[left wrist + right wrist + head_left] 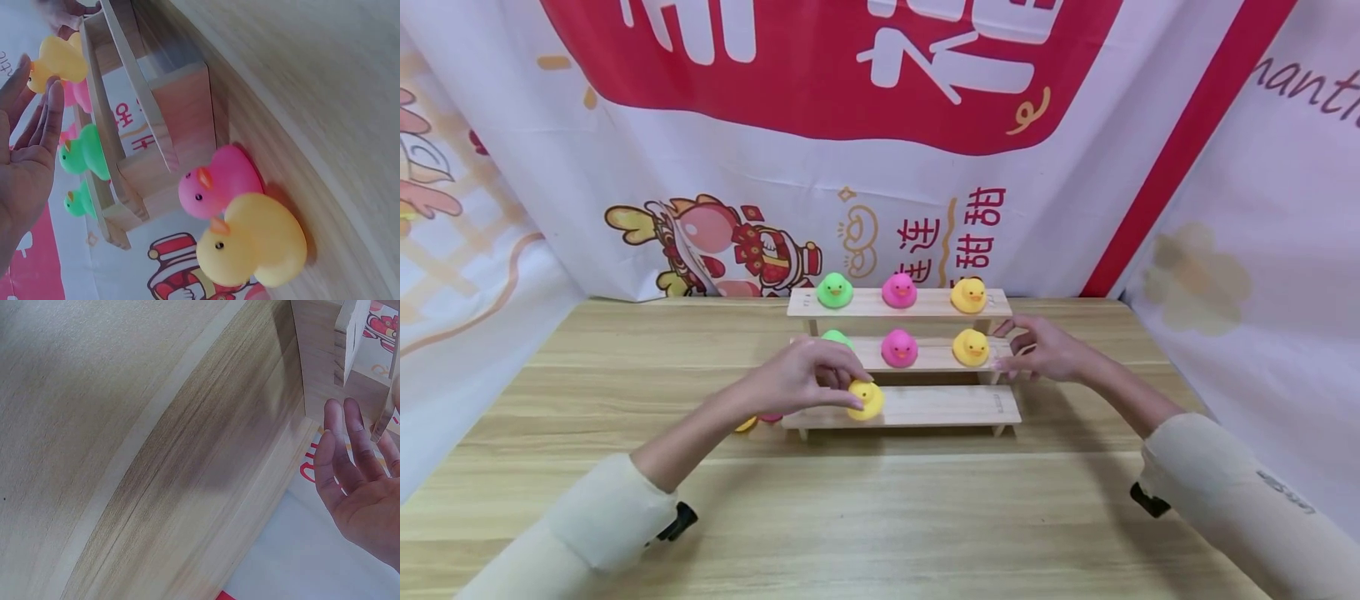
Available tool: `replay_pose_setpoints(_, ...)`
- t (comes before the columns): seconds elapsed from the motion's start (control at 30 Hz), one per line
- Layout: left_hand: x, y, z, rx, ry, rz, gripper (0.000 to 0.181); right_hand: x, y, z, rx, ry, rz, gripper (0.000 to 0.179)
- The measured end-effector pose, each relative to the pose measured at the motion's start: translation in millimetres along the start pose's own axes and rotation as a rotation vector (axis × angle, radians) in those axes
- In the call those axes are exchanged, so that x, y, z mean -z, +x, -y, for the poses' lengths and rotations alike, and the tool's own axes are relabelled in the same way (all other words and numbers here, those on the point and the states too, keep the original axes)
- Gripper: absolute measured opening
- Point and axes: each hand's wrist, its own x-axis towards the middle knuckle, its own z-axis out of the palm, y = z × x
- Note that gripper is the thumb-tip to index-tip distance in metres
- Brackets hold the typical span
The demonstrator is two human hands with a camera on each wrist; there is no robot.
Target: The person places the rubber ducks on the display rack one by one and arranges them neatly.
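Observation:
My left hand (816, 375) pinches a yellow rubber duck (867, 401) between thumb and fingers, over the left part of the bottom shelf (940, 407) of a three-step wooden stand. In the left wrist view, that duck (59, 62) lies sideways at the fingertips. My right hand (1043, 350) is beside the stand's right end, fingers loosely bent around the end of the middle shelf (936, 343). The right wrist view shows its fingers (359, 447) slightly spread at the wood. A green duck (837, 337), partly behind my left hand, shares the middle shelf with a pink duck (899, 348) and a yellow duck (971, 347).
The top shelf (868, 302) bears a green duck (834, 290), a pink duck (899, 290) and a yellow duck (967, 295). Left of the stand, another pink duck (219, 181) and yellow duck (256, 240) sit on the wooden table (880, 517). A printed curtain (737, 158) hangs behind.

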Motion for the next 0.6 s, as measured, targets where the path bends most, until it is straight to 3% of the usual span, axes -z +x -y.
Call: replay_pose_setpoints(0.6, -27.5, 35.4, -8.0, -0.099, -0.012, -0.021, 0.025, 0, -0.2, -1, -0.008, 0.009, 0.004, 0.054)
